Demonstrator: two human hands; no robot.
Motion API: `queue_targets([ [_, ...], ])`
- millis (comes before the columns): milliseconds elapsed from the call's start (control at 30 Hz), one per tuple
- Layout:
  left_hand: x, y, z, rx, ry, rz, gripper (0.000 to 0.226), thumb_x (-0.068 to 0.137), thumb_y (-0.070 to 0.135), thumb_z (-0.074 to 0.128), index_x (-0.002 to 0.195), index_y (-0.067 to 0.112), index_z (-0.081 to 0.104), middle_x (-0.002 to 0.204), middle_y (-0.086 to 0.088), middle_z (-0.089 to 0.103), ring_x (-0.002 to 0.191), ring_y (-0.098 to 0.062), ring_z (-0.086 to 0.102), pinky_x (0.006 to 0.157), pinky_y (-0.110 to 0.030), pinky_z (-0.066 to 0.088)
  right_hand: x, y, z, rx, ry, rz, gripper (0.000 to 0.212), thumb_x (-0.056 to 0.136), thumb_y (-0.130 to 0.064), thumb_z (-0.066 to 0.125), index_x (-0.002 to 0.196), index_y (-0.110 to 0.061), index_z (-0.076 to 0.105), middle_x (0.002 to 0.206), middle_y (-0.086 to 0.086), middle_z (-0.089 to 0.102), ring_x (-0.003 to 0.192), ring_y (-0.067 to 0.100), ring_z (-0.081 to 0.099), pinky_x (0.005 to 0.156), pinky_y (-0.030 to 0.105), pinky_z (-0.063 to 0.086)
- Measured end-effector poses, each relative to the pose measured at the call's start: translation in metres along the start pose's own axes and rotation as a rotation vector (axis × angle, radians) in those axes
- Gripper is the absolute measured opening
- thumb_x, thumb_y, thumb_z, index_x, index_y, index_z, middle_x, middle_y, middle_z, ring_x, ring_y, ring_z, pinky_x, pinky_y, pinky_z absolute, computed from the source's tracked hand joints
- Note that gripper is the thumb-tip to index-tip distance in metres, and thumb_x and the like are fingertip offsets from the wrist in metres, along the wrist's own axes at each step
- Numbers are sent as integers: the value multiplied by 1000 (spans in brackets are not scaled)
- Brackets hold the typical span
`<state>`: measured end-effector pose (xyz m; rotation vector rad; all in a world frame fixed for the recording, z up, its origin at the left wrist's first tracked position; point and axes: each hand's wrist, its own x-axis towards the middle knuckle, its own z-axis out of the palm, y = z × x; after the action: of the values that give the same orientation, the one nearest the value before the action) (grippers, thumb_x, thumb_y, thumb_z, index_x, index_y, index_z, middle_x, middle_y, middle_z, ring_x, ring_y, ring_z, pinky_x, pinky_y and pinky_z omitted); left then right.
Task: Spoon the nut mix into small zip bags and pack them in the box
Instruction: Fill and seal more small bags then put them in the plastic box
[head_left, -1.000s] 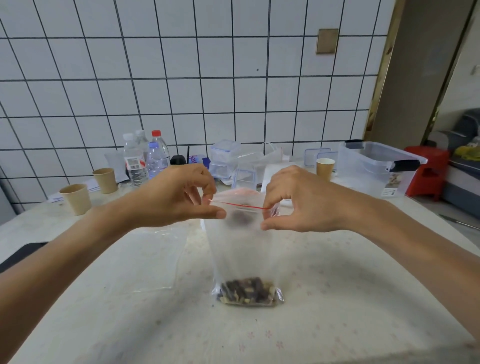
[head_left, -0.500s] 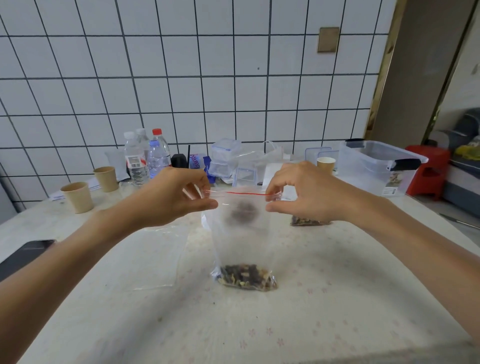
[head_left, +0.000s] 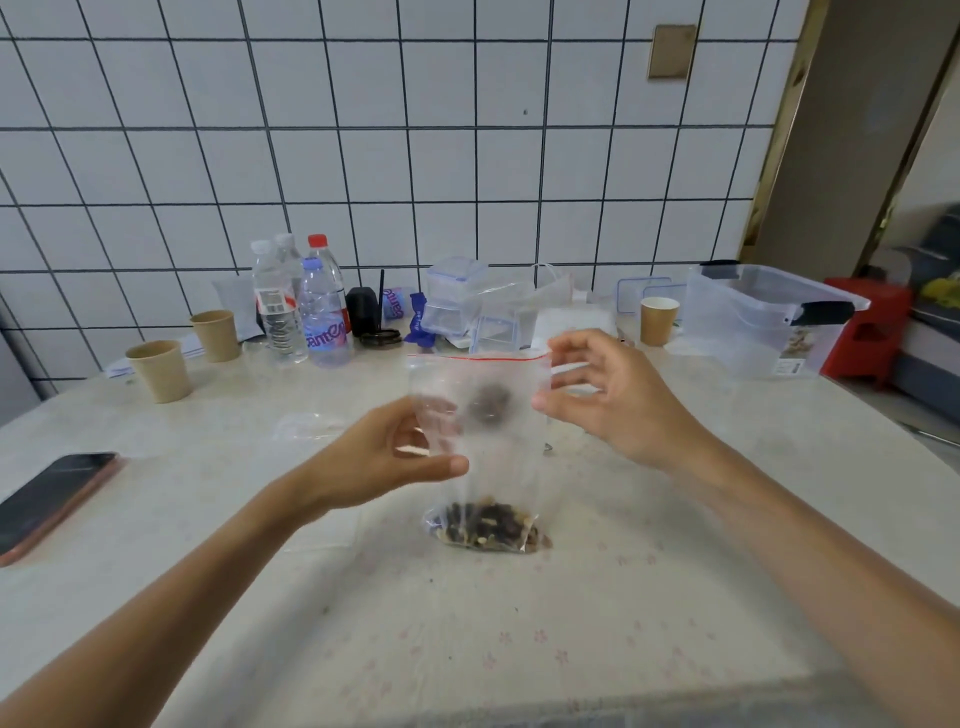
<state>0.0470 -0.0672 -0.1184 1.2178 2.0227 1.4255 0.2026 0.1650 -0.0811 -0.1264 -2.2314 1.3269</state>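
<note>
Nuts lie heaped in the bottom of the zip bag we hold upright at the centre of the frame, its base resting on the table. Going from largest to smallest: the table fills the lower half of the frame; the clear box stands at the right edge, well apart from the bag; water bottles cluster at the upper left of the table beside small clear tubs in the middle; a phone lies at the left edge; two paper cups sit at the left and a third cup near the box. Our left hand pinches the bag's left side between thumb and fingers, about halfway down. Our right hand sits at the bag's upper right corner with fingers spread and loosely curved, thumb tip near the bag's edge; we cannot tell whether it grips the plastic. The bag's red strip runs level along its top.
</note>
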Motion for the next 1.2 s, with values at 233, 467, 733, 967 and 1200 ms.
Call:
queue_targets([
  [233, 0, -45, 40, -35, 75, -15, 31, 90, 27, 76, 89, -4, 72, 101, -5, 77, 92, -19, 73, 82, -35, 58, -30, 45, 40, 128, -71, 245, 47, 80, -23, 88, 120, -22, 63, 116, -1, 73, 106, 18, 72, 95, 30, 57],
  [467, 4, -36, 60, -225, 173, -34, 14, 94, 35, 72, 92, 22, 76, 92, -5, 80, 92, -17, 78, 62, -9, 50, -44, 64, 71, 264, 1, 371, 18, 93, -21, 76, 109, -16, 72, 99, -2, 80, 97, 11, 75, 84, 18, 56],
  [733, 15, -43, 67, 28, 220, 84, 18, 96, 41, 69, 109, 29, 73, 101, 11, 78, 99, -7, 73, 86, -23, 55, -34, 71, 36, 317, 188, 288, 25, 105, -17, 56, 90, -12, 75, 88, 8, 80, 77, 14, 72, 69, 16, 52],
  [967, 4, -75, 74, 601, 94, 228, 39, 95, 66, 50, 118, 39, 66, 116, 27, 64, 112, 6, 57, 100, -27, 49, -6, 96, -37, 215, 434, 312, 27, 104, -17, 55, 84, -10, 72, 76, 1, 78, 70, 9, 73, 63, 13, 54],
  [1200, 6, -76, 78, 620, 129, 300, 24, 98, 54, 58, 110, 37, 70, 114, 28, 64, 113, 6, 55, 98, -29, 50, 33, 142, -66, -8, 486, 533, 26, 98, -17, 59, 81, -9, 77, 82, 9, 78, 80, 26, 73, 79, 35, 55],
])
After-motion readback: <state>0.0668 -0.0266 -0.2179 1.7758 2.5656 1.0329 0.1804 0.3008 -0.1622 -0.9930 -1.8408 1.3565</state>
